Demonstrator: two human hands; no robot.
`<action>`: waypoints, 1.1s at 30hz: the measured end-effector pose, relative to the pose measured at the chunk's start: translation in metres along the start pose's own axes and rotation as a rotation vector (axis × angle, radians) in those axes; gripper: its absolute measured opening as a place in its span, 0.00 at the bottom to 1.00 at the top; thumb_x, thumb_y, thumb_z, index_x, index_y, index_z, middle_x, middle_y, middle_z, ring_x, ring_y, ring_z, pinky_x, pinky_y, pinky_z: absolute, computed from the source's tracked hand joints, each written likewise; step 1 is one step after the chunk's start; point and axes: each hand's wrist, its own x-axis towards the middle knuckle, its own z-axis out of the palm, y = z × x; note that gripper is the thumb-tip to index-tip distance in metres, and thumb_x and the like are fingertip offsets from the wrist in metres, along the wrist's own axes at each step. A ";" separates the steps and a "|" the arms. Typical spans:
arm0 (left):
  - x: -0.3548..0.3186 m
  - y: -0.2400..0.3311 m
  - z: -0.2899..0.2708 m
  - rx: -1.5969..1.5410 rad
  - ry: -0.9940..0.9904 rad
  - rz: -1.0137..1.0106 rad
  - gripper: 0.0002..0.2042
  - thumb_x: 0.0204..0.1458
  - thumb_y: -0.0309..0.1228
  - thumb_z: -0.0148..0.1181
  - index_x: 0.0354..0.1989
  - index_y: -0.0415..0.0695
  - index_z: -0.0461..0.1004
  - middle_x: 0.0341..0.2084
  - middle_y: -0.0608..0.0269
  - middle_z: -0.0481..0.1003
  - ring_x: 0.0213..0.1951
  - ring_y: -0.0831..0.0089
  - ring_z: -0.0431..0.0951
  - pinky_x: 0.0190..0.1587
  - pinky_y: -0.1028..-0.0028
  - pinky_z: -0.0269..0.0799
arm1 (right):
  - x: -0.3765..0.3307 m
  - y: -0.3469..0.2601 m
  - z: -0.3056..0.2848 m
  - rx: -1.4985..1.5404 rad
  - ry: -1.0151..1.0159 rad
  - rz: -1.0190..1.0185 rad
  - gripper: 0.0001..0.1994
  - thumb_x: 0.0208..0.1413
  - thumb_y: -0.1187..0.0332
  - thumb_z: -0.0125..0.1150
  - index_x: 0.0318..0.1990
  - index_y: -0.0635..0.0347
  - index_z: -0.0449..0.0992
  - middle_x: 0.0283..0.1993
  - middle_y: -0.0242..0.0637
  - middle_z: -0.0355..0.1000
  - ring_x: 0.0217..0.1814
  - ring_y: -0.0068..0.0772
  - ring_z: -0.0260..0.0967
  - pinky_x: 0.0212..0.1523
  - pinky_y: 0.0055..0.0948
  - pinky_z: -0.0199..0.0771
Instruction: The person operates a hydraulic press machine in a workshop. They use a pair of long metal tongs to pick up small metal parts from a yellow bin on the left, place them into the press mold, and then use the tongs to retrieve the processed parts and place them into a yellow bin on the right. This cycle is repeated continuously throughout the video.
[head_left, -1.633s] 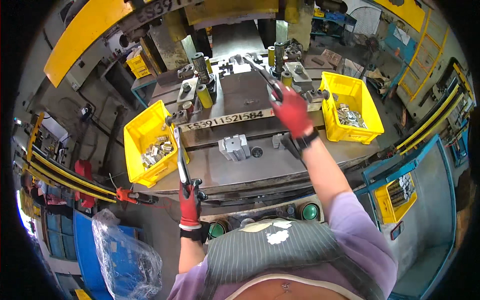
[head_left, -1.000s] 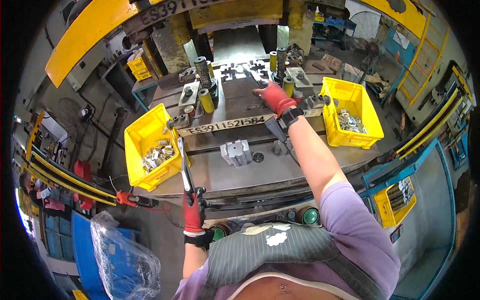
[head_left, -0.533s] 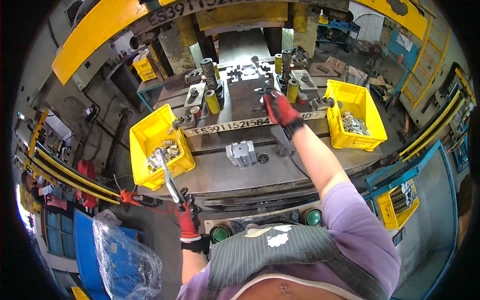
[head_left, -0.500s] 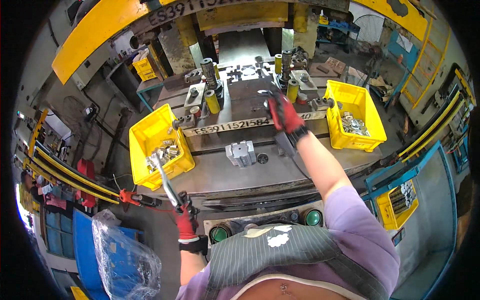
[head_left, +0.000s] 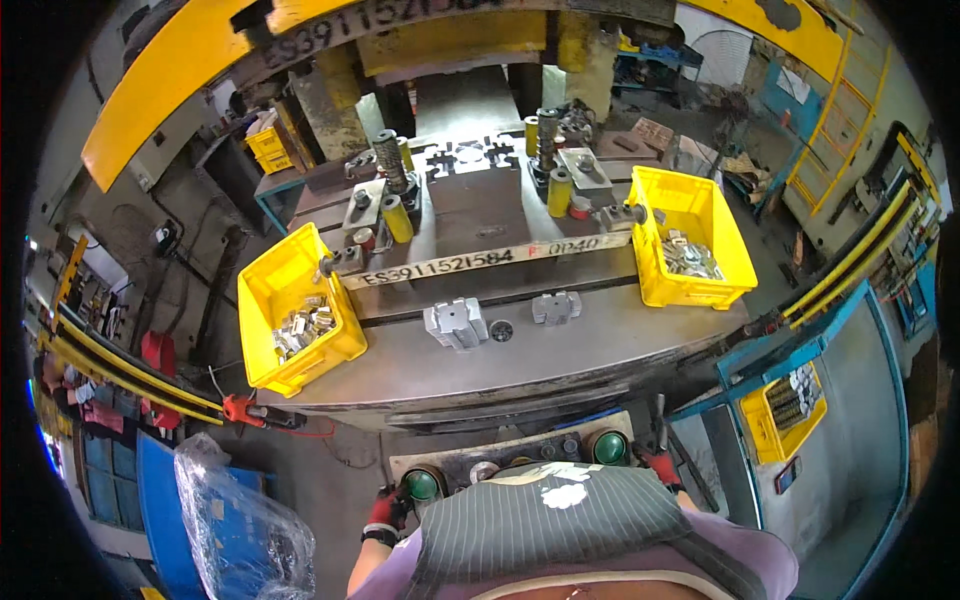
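Observation:
My left hand (head_left: pixel 388 508), in a red and black glove, is at the left green push button (head_left: pixel 422 485) of the control panel (head_left: pixel 515 458). A thin tool stands up from its partly hidden fingers. My right hand (head_left: pixel 660 466), gloved alike, is beside the right green push button (head_left: pixel 609 448), closed round a slim dark hand tool (head_left: pixel 660 420) pointing up. Whether either hand touches its button I cannot tell. Beyond the panel, two stacks of grey metal blocks, a larger one (head_left: pixel 457 325) and a smaller one (head_left: pixel 556 307), stand on the press bed (head_left: pixel 420 375).
Yellow bins of small metal parts flank the bed, one left (head_left: pixel 350 340) and one right (head_left: pixel 695 292). Between yellow posts at the back lies the die (head_left: pixel 470 155). Another yellow bin (head_left: pixel 780 435) is at lower right; plastic wrap (head_left: pixel 245 520) hangs over a blue cabinet (head_left: pixel 165 500).
My right hand has left the die area and come back to the right button. My left hand has drawn its tool away from the left bin to the left button. The smaller stack is uncovered.

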 end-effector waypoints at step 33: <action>0.048 0.005 0.018 0.318 -0.118 0.046 0.14 0.37 0.29 0.62 0.33 0.38 0.69 0.23 0.59 0.72 0.18 0.67 0.71 0.20 0.69 0.67 | 0.037 0.012 0.032 -0.106 -0.179 0.270 0.20 0.45 0.68 0.58 0.48 0.60 0.64 0.35 0.41 0.70 0.35 0.36 0.69 0.33 0.30 0.70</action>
